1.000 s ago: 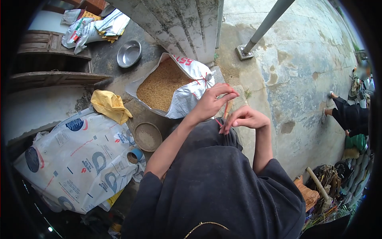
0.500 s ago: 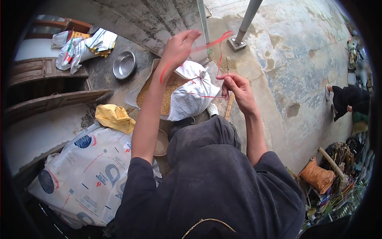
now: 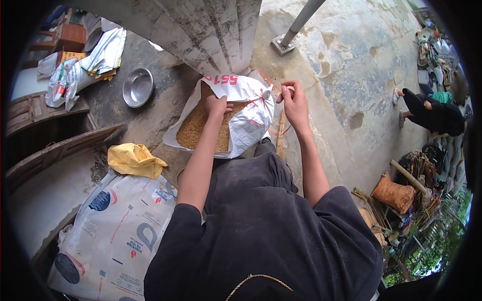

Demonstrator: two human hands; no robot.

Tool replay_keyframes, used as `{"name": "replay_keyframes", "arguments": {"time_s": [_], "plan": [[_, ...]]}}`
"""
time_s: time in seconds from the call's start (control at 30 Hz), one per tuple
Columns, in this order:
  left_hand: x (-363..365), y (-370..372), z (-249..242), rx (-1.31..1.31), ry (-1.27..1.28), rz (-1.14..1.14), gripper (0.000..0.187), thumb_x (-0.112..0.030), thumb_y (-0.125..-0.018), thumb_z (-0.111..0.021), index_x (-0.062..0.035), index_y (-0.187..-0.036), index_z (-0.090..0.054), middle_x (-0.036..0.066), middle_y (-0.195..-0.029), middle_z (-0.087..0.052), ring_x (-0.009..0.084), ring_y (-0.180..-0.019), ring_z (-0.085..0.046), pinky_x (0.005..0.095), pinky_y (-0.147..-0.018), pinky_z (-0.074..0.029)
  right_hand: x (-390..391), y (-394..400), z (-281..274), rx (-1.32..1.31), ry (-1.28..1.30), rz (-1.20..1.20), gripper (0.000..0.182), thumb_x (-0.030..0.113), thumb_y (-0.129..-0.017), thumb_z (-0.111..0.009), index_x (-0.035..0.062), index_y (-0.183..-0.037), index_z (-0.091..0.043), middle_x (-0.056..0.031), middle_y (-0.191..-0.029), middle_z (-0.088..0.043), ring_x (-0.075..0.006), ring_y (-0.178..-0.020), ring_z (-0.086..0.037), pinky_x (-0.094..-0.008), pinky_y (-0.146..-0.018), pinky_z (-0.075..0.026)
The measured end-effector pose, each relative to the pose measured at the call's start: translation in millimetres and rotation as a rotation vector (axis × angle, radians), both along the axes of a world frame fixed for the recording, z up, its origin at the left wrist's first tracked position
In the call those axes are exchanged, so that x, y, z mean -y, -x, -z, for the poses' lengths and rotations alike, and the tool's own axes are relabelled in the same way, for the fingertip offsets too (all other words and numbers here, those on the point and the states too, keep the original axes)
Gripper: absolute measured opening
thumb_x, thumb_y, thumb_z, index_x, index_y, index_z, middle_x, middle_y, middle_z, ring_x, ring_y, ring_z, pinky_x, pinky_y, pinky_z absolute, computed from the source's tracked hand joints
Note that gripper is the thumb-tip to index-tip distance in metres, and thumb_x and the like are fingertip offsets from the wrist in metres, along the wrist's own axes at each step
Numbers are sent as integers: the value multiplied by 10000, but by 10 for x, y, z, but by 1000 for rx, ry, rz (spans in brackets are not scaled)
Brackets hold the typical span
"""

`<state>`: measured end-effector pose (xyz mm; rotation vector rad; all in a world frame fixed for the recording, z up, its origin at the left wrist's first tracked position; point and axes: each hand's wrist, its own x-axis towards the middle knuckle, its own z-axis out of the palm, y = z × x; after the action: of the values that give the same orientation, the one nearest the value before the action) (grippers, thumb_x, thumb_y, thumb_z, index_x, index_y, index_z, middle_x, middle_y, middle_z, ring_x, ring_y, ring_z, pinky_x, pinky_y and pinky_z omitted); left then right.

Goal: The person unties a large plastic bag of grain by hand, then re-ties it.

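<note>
A white woven sack with red printing stands on the ground, its mouth spread wide over yellowish-brown grain. Red string gathers one corner of the sack into a tied bunch. My left hand is over the grain inside the mouth, fingers loosely apart, with nothing visible in them. To the right of the tied corner, my right hand is raised with thumb and fingers pinched. The thin needle it held half a second ago is hard to make out now. Red string loops below this hand.
A metal basin lies beyond the sack on the left. Nearer are a yellow bag and a large printed sack. A metal post rises ahead. At the right are a person, an orange sack and piled scrap.
My left hand has come down from the air into the sack's mouth. My right hand has shifted slightly, still pinched. The view has turned a little, and more grain shows.
</note>
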<state>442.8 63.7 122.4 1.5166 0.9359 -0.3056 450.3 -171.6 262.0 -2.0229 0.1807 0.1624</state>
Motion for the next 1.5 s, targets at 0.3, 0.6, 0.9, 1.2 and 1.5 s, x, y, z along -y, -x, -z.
{"name": "replay_keyframes", "arguments": {"time_s": [0.3, 0.6, 0.9, 1.2, 1.5], "plan": [[-17, 449, 157, 98, 509, -115, 277, -60, -939, -538, 76, -1171, -470, 198, -1043, -609, 297, -872, -681, 327, -693, -607, -27, 375, -28, 127, 51, 455, 183, 174, -976, -487, 16, -1059, -526, -32, -689, -631, -61, -609, -513, -228, -582, -384], [-55, 538, 213, 137, 787, -200, 242, -93, -959, -518, 40, -1158, -483, 166, -1130, -588, 284, -1002, -632, 404, -875, -568, -214, 981, -3, 67, 15, 535, 184, 167, -959, -494, 19, -1056, -544, -48, -662, -636, -85, -615, -553, -265, -610, -428], [136, 674, -31, 170, 171, 335, 334, -252, -856, -684, 29, -1025, -615, 107, -876, -685, 194, -784, -665, 301, -698, -530, 96, 1035, -35, 30, -174, 427, 183, 161, -971, -500, 20, -1072, -556, -20, -682, -629, -36, -613, -513, -213, -582, -367], [86, 602, 42, 106, -456, 622, 282, -279, -765, -721, -39, -913, -716, 165, -822, -696, 301, -781, -676, 395, -724, -506, 369, 1019, -235, 35, -409, 188, 144, 115, -952, -530, 6, -1028, -586, -12, -628, -581, -52, -582, -518, -224, -555, -400], [106, 440, -13, -47, -603, 616, 283, -332, -764, -714, -99, -923, -729, 153, -903, -701, 312, -879, -670, 417, -765, -508, 607, 1102, -588, 91, -544, 301, 136, 92, -952, -543, 0, -1038, -594, 7, -629, -535, -47, -577, -490, -213, -529, -380]]}}
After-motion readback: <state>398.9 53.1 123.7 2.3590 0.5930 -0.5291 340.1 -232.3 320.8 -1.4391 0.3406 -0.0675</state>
